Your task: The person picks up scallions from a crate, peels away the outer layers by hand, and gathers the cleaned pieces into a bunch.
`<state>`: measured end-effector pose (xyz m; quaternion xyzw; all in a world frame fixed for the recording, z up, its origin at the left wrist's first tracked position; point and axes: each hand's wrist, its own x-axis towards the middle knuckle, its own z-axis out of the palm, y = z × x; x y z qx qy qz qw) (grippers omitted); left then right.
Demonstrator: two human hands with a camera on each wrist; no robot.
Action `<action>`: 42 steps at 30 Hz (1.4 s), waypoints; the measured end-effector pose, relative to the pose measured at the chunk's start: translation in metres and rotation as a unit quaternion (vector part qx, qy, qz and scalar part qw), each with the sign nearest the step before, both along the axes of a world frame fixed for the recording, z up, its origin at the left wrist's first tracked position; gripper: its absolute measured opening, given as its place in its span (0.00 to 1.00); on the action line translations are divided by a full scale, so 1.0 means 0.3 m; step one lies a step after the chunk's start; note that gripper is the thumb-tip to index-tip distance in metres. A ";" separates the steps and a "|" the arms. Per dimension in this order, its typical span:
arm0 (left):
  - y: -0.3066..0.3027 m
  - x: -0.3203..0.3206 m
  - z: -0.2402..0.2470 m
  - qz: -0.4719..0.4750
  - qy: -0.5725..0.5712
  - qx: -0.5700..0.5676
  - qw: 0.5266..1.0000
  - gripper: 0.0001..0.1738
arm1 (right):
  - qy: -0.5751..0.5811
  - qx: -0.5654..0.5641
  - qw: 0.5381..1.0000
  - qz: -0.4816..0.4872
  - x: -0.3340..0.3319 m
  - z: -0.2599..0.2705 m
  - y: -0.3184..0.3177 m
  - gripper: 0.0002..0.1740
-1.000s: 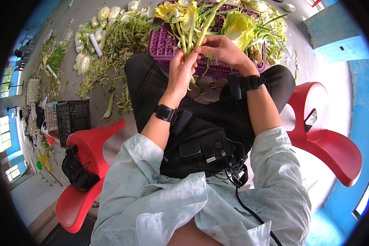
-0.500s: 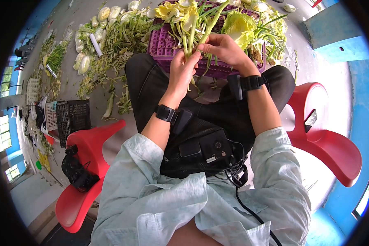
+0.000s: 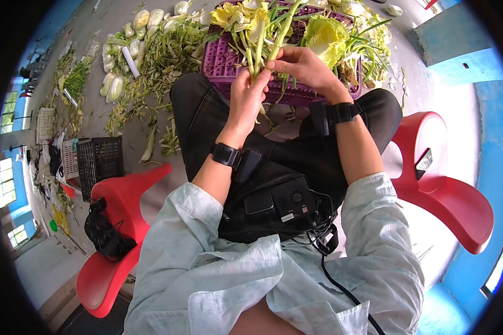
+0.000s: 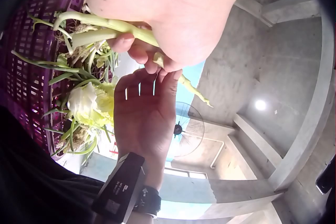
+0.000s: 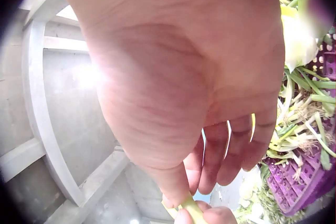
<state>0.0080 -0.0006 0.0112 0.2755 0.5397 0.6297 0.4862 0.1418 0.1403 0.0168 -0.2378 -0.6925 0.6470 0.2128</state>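
Count from where the left hand (image 3: 249,98) and right hand (image 3: 304,68) meet in the head view. At 12 o'clock the purple crate (image 3: 218,60) blocks the way, with floppy leaves (image 3: 325,40) and long stalks (image 3: 285,29) sticking up. One knee (image 3: 188,94) is in the way near 9 o'clock, and another knee (image 3: 385,110) between 3 and 4. At 6 o'clock there is room between the arms (image 3: 360,148), above the black bag (image 3: 243,220) and its wires (image 3: 317,237).

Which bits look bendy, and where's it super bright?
Head view: round black edges, floor washed out white by a red chair; left wrist view: curved beam, glaring lamp; right wrist view: white glare beside the right hand.
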 end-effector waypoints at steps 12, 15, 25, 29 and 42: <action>-0.003 -0.006 -0.008 0.007 -0.016 0.020 1.000 0.11 | -0.016 -0.023 0.998 0.064 0.008 0.000 0.008 0.14; -0.002 -0.001 -0.002 0.005 -0.024 0.022 0.999 0.11 | 0.001 -0.026 0.998 0.054 0.007 -0.007 0.007 0.12; 0.001 0.001 0.001 0.000 -0.028 0.004 1.000 0.11 | 0.023 -0.011 1.000 0.002 0.003 -0.002 0.000 0.11; -0.001 0.002 0.005 -0.005 -0.016 0.002 1.000 0.11 | 0.033 -0.011 0.999 0.000 0.002 0.005 -0.004 0.11; -0.004 0.006 0.007 -0.004 -0.011 0.006 1.000 0.12 | 0.015 -0.023 0.999 0.041 -0.001 -0.001 0.000 0.09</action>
